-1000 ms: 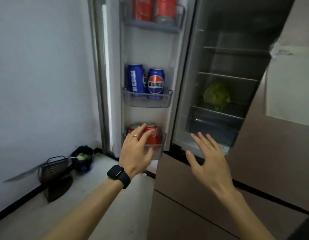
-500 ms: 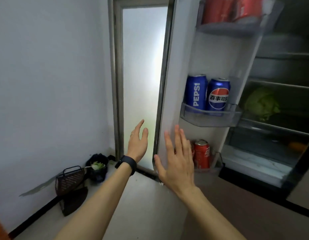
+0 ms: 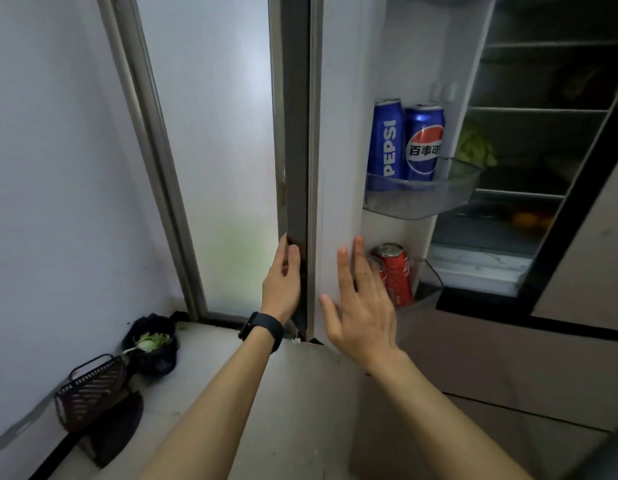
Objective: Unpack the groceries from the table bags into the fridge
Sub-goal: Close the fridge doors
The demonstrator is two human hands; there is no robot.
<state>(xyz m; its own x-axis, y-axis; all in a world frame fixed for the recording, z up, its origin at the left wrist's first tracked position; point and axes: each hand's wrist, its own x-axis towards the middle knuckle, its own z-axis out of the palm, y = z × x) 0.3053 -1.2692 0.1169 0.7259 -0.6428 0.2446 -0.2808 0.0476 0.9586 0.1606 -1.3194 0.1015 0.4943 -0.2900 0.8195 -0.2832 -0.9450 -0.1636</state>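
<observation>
The fridge door (image 3: 338, 140) stands open, seen edge-on in the middle of the head view. My left hand (image 3: 282, 284), with a black watch at the wrist, holds the door's dark outer edge low down, its fingers partly hidden behind the edge. My right hand (image 3: 361, 308) is flat with straight fingers against the door's white inner side and holds nothing. Two blue Pepsi cans (image 3: 406, 142) stand in the middle door shelf (image 3: 418, 202). Red cola cans (image 3: 394, 271) stand in the lowest door shelf, just beyond my right fingertips. A green cabbage (image 3: 475, 147) lies inside the fridge.
An orange fruit (image 3: 525, 220) shows dimly in the fridge drawer. The brown lower fridge front (image 3: 491, 368) lies to the right. A frosted glass door (image 3: 210, 150) stands behind the fridge door. On the floor at left are a black bag of green scraps (image 3: 151, 344) and a black basket (image 3: 92, 389).
The view has swung left and closer to the door. My left hand moved from open air onto the door's outer edge. My right hand moved up against the door's inner side.
</observation>
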